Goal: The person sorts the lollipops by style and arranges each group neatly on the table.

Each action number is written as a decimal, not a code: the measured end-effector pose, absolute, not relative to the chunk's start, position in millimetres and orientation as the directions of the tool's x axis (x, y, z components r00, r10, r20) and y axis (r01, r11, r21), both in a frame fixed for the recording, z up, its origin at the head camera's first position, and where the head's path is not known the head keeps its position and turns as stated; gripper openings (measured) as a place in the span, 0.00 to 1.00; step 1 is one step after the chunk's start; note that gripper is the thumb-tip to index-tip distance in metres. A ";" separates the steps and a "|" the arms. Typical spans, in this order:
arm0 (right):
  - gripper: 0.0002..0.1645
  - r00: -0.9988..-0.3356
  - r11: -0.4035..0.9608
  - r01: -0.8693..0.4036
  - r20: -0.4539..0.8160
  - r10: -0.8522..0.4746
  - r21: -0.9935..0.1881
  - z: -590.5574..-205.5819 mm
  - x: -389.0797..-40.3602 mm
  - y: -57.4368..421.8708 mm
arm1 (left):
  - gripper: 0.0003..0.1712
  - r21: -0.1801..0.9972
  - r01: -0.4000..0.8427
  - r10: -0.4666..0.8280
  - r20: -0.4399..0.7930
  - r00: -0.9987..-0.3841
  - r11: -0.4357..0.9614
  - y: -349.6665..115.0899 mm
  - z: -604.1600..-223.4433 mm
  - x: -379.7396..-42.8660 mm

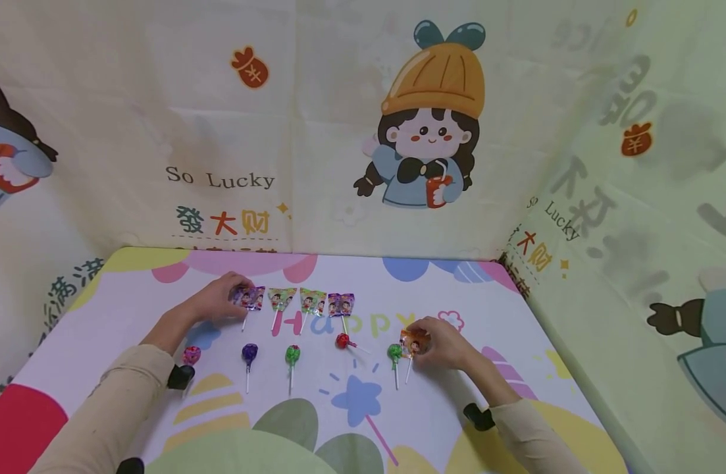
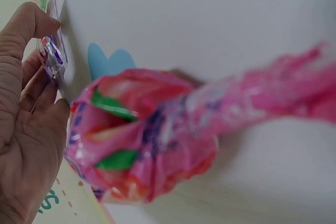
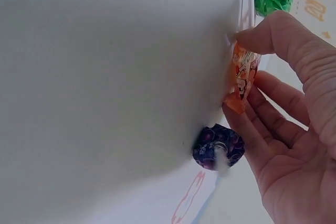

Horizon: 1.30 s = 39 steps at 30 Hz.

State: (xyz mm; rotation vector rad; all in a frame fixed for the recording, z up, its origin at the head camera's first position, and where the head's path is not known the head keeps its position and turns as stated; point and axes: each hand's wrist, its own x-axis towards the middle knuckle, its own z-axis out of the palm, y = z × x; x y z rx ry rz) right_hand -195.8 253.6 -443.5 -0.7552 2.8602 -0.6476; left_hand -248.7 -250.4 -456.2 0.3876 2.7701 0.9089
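Observation:
At the left end of the back row, my left hand (image 1: pixel 223 297) grips a purple-wrapped flat lollipop (image 1: pixel 251 297) by its edges. Its thumb and fingertips also show around the shiny wrapper (image 2: pixel 51 59) in the left wrist view. Toward the right, my right hand (image 1: pixel 442 342) pinches an orange-wrapped flat lollipop (image 1: pixel 413 343) between thumb and fingers. A green ball lollipop (image 1: pixel 395 354) lies just left of it. By the right hand's fingers, a dark purple ball lollipop (image 3: pixel 218 148) appears in the right wrist view; the hand hides it from the head view.
Right of my left hand are green-wrapped flat lollipops (image 1: pixel 282 299) and another purple one (image 1: pixel 341 305). Nearer lie pink (image 1: pixel 191 355), purple (image 1: pixel 249 353), green (image 1: pixel 292 355) and red (image 1: pixel 342 341) ball lollipops on the printed tablecloth (image 1: pixel 220 421). A hanging cloth (image 1: pixel 327 131) borders the table's back.

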 end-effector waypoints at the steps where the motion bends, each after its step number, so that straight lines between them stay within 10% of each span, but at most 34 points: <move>1: 0.33 -0.871 0.784 -0.441 -0.004 -0.492 -0.438 -443.6 -195.7 253.9 | 0.36 0.601 0.183 0.306 -0.108 -0.946 0.778 -250.3 -456.9 -249.1; 39: 0.25 -0.866 0.655 -0.345 -0.041 -0.498 -0.672 -448.9 -210.4 271.1 | 0.38 0.594 0.171 0.300 -0.125 -0.946 0.786 -251.2 -460.2 -252.8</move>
